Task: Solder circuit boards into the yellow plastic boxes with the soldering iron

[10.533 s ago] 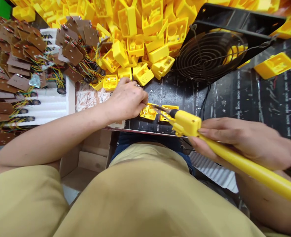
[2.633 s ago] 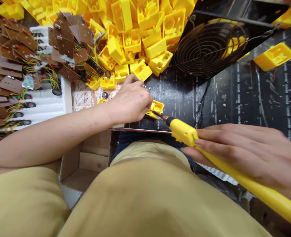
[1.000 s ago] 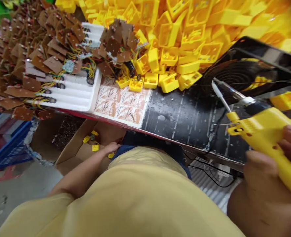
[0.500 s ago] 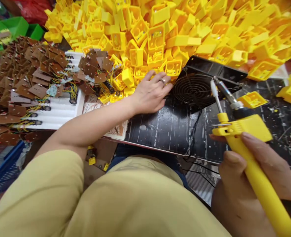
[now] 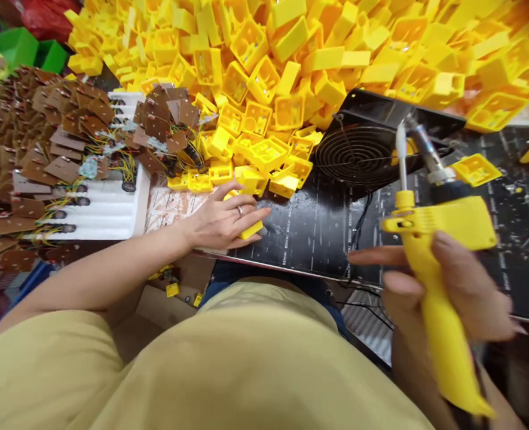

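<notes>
Head-worn view, down at bench [image 5: 306, 230]

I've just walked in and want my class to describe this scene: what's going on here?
Someone's left hand is over a yellow case near the front edge of a black bench, thumb and finger either side of it; whether it's gripped is unclear. The right hand holds a yellow tool, tip up and apart from the case. Behind lies a heap of similar cases, with a fan before it. Wired brown boards lie to the left.
</notes>
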`<state>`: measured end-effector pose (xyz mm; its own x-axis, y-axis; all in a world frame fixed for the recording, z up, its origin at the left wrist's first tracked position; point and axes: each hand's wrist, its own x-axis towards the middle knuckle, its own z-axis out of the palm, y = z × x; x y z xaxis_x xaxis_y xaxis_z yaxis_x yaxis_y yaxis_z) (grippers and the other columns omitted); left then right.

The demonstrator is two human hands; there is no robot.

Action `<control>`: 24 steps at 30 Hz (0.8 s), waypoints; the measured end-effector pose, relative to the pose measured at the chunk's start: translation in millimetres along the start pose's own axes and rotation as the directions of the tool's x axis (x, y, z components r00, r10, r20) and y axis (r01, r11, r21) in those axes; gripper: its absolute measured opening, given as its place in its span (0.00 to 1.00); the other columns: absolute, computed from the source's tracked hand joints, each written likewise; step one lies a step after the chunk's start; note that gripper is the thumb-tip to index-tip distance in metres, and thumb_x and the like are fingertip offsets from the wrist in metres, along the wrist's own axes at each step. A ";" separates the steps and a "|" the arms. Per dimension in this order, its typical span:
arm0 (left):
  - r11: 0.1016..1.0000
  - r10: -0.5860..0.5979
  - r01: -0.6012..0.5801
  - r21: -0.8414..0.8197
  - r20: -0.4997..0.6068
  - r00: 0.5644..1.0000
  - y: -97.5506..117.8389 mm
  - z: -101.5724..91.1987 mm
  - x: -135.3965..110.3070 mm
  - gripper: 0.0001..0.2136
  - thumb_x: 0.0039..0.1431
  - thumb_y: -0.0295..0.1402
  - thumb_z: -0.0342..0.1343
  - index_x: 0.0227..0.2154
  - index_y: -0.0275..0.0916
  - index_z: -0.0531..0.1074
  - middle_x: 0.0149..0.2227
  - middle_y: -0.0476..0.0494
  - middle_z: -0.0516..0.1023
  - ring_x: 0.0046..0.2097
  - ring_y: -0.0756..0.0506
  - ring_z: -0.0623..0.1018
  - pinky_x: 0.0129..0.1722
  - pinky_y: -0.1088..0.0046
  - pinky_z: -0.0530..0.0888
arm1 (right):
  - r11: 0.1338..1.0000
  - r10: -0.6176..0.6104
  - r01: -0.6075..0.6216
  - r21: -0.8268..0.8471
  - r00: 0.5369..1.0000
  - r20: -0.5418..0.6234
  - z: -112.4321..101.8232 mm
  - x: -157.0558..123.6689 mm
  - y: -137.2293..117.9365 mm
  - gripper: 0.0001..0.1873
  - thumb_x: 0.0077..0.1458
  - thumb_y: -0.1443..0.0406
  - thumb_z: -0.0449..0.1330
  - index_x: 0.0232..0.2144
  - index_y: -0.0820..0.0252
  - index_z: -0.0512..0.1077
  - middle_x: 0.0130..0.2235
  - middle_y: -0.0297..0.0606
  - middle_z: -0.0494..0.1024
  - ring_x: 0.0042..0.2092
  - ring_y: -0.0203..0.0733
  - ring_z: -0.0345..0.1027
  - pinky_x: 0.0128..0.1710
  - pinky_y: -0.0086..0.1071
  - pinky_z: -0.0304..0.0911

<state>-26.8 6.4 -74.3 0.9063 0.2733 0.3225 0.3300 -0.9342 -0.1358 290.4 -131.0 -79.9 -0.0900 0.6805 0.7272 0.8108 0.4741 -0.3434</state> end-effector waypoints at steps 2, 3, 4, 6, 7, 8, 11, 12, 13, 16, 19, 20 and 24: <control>0.993 -0.087 0.081 -0.085 -0.069 0.994 16.5 -1.3 -4.3 0.16 0.75 0.41 0.50 0.54 0.39 0.76 0.40 0.43 0.88 0.42 0.46 0.85 0.47 0.66 0.76 | 0.995 -0.095 0.095 -0.002 0.995 0.029 16.3 16.6 -10.0 0.26 0.67 0.71 0.62 0.63 0.46 0.69 0.29 0.24 0.82 0.24 0.34 0.75 0.25 0.26 0.66; 0.979 -0.146 0.132 -0.152 -0.082 0.986 25.8 -0.6 -3.6 0.15 0.76 0.40 0.49 0.52 0.38 0.76 0.40 0.43 0.88 0.40 0.47 0.85 0.43 0.69 0.77 | 0.992 -0.125 0.124 0.015 0.990 0.061 24.3 22.3 -14.6 0.24 0.66 0.72 0.63 0.60 0.46 0.72 0.31 0.24 0.84 0.25 0.33 0.76 0.25 0.25 0.67; 0.957 -0.207 0.184 -0.225 -0.083 0.975 35.1 0.7 -1.7 0.16 0.77 0.39 0.47 0.51 0.36 0.76 0.39 0.43 0.87 0.39 0.48 0.85 0.40 0.71 0.76 | 0.990 -0.137 0.133 0.045 0.986 0.096 32.0 25.9 -18.6 0.21 0.65 0.72 0.64 0.56 0.46 0.73 0.35 0.26 0.85 0.28 0.34 0.78 0.28 0.24 0.69; 0.907 -0.317 0.289 -0.305 -0.045 0.948 50.6 3.6 3.2 0.18 0.78 0.39 0.43 0.50 0.35 0.77 0.40 0.41 0.87 0.40 0.47 0.85 0.38 0.73 0.77 | 0.983 -0.157 0.140 0.118 0.976 0.153 45.6 27.2 -24.7 0.17 0.64 0.68 0.67 0.53 0.50 0.72 0.47 0.35 0.85 0.40 0.38 0.83 0.37 0.25 0.75; 0.896 -0.368 0.347 -0.277 -0.027 0.929 55.3 4.2 4.7 0.20 0.78 0.40 0.42 0.49 0.35 0.78 0.43 0.39 0.86 0.42 0.45 0.85 0.39 0.72 0.77 | 0.979 -0.165 0.140 0.149 0.971 0.172 51.3 25.5 -26.6 0.18 0.64 0.65 0.68 0.53 0.51 0.71 0.51 0.39 0.84 0.46 0.41 0.83 0.41 0.27 0.77; 0.890 -0.417 0.405 -0.208 -0.015 0.909 57.3 3.6 4.8 0.21 0.78 0.42 0.42 0.50 0.36 0.78 0.45 0.37 0.85 0.45 0.43 0.84 0.39 0.70 0.77 | 0.975 -0.166 0.134 0.178 0.969 0.183 56.2 23.0 -27.7 0.19 0.63 0.62 0.69 0.54 0.52 0.70 0.52 0.41 0.83 0.49 0.43 0.82 0.44 0.30 0.78; 0.849 -0.528 0.528 0.010 -0.007 0.850 47.3 -4.5 -5.2 0.22 0.75 0.47 0.45 0.56 0.40 0.78 0.52 0.34 0.82 0.51 0.38 0.81 0.44 0.65 0.77 | 0.966 -0.139 0.086 0.243 0.968 0.209 66.9 15.3 -28.7 0.23 0.61 0.57 0.71 0.54 0.53 0.68 0.53 0.43 0.83 0.51 0.47 0.81 0.47 0.35 0.79; 0.831 -0.556 0.556 0.030 -0.011 0.831 40.3 -8.0 -10.6 0.22 0.75 0.47 0.46 0.58 0.40 0.77 0.53 0.34 0.81 0.53 0.37 0.80 0.48 0.62 0.77 | 0.964 -0.132 0.073 0.255 0.966 0.221 70.4 14.1 -29.2 0.24 0.60 0.57 0.71 0.53 0.53 0.68 0.53 0.44 0.82 0.50 0.48 0.81 0.47 0.36 0.79; 0.813 -0.582 0.582 0.027 -0.010 0.813 32.9 -10.7 -15.8 0.22 0.75 0.46 0.46 0.59 0.40 0.76 0.55 0.34 0.80 0.54 0.36 0.79 0.53 0.59 0.76 | 0.962 -0.135 0.072 0.263 0.964 0.229 74.6 14.0 -30.3 0.25 0.59 0.57 0.72 0.53 0.54 0.68 0.53 0.45 0.82 0.50 0.48 0.81 0.47 0.37 0.78; 0.779 -0.626 0.627 0.002 0.065 0.777 15.9 -11.0 -23.6 0.22 0.72 0.42 0.48 0.62 0.39 0.74 0.60 0.32 0.77 0.58 0.32 0.77 0.59 0.50 0.73 | 0.952 -0.217 0.154 0.266 0.950 0.225 93.6 19.9 -38.0 0.24 0.60 0.55 0.70 0.52 0.55 0.67 0.48 0.43 0.82 0.49 0.49 0.80 0.52 0.42 0.77; 0.791 -0.600 0.612 -0.011 0.176 0.780 12.5 -2.3 -20.9 0.24 0.70 0.40 0.50 0.63 0.36 0.73 0.61 0.31 0.77 0.56 0.31 0.78 0.57 0.50 0.75 | 0.941 -0.273 0.210 0.266 0.934 0.229 113.1 28.5 -46.7 0.17 0.66 0.60 0.65 0.53 0.56 0.67 0.42 0.41 0.81 0.47 0.49 0.79 0.54 0.46 0.76; 0.794 -0.594 0.608 -0.024 0.187 0.783 13.3 -0.2 -20.4 0.24 0.70 0.40 0.50 0.63 0.35 0.73 0.61 0.30 0.77 0.56 0.31 0.79 0.57 0.50 0.76 | 0.940 -0.275 0.208 0.269 0.932 0.237 115.7 30.2 -47.6 0.15 0.67 0.62 0.64 0.53 0.56 0.67 0.43 0.40 0.81 0.47 0.48 0.79 0.53 0.44 0.76; 0.795 -0.551 0.573 -0.200 0.155 0.820 14.4 -6.6 -26.8 0.24 0.69 0.37 0.45 0.60 0.30 0.76 0.62 0.28 0.77 0.60 0.34 0.79 0.59 0.55 0.75 | 0.939 -0.252 0.156 0.305 0.918 0.306 95.5 26.9 -34.6 0.19 0.67 0.66 0.63 0.57 0.54 0.66 0.46 0.40 0.81 0.46 0.45 0.79 0.47 0.38 0.77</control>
<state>-48.1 -15.9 -78.6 0.6019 0.7746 0.1943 0.7283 -0.6322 0.2644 204.7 -75.8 -105.2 -0.4640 0.6764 0.5720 0.5710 0.7220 -0.3906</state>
